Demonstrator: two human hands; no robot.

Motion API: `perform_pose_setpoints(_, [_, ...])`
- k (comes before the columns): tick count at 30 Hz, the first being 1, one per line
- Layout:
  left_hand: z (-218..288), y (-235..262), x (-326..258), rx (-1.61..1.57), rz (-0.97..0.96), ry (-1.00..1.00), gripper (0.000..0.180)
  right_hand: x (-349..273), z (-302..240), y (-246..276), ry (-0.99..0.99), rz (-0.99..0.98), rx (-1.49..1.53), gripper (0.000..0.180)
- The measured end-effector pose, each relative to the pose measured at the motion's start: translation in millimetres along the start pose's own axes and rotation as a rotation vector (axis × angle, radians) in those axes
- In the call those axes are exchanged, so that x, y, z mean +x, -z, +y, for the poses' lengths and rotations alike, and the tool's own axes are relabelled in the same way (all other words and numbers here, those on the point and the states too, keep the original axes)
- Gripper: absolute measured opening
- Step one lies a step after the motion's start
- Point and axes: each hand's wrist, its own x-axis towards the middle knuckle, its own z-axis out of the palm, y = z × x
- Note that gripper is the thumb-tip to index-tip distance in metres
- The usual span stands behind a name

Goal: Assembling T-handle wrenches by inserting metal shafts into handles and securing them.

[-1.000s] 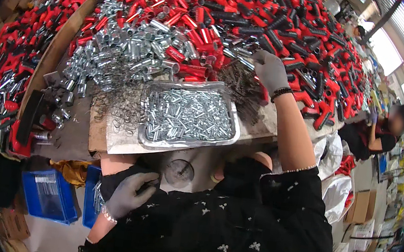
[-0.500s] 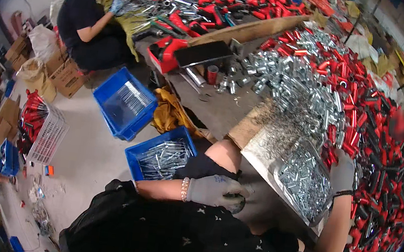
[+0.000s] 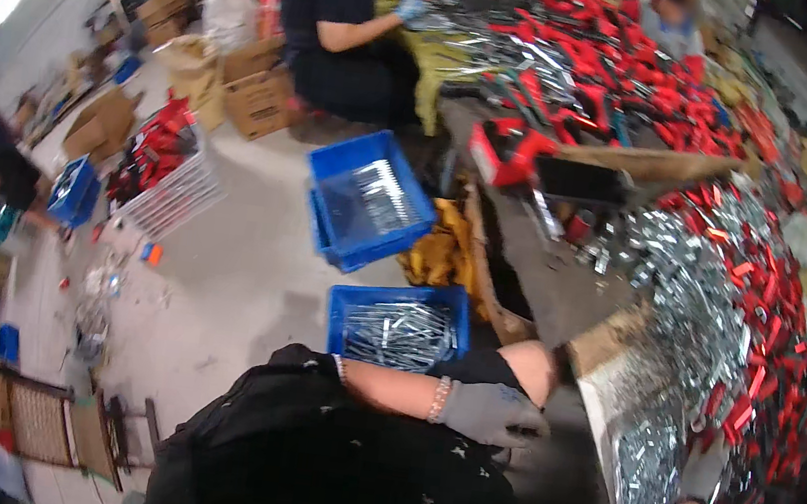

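Note:
My left hand (image 3: 494,414), in a grey work glove with a beaded bracelet at the wrist, rests at my lap with its fingers curled in. Whatever it holds, if anything, is hidden and blurred. My right hand (image 3: 702,472), gloved too, reaches to the red parts (image 3: 734,416) at the right edge of a metal tray (image 3: 602,402). Its fingertips blur into those parts, so its grip is unclear. Small silver pins (image 3: 646,473) fill the tray. Beyond it spreads a heap of shiny metal sleeves (image 3: 688,272).
A blue bin of metal rods (image 3: 399,332) stands left of my knee, with stacked blue bins (image 3: 369,203) behind. A wooden board (image 3: 661,165) and a black tray (image 3: 581,181) lie on the bench. One co-worker (image 3: 344,38) crouches at the far side; a white basket (image 3: 174,189) holds red tools.
The view has swung left, so the scene sits further right. My right hand has drawn nearer to me along the tray's edge. My left hand stays at my lap.

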Motion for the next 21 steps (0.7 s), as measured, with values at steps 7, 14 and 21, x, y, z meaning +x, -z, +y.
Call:
perform_pose_setpoints(7, [8, 32, -47, 0.044, 0.278, 0.163, 0.03, 4, 24, -15, -0.002, -0.045, 0.249, 0.045])
perform_pose_setpoints(14, [-25, 179, -38, 0.855, 1.16, 0.284, 0.099, -26, -33, 51, 0.023, 0.143, 0.091, 0.032])
perform_pose_setpoints(21, [-60, 262, -2, 0.778, 0.732, 0.36, 0.067, -110, -98, 101, -0.156, 0.253, 0.587, 0.032])
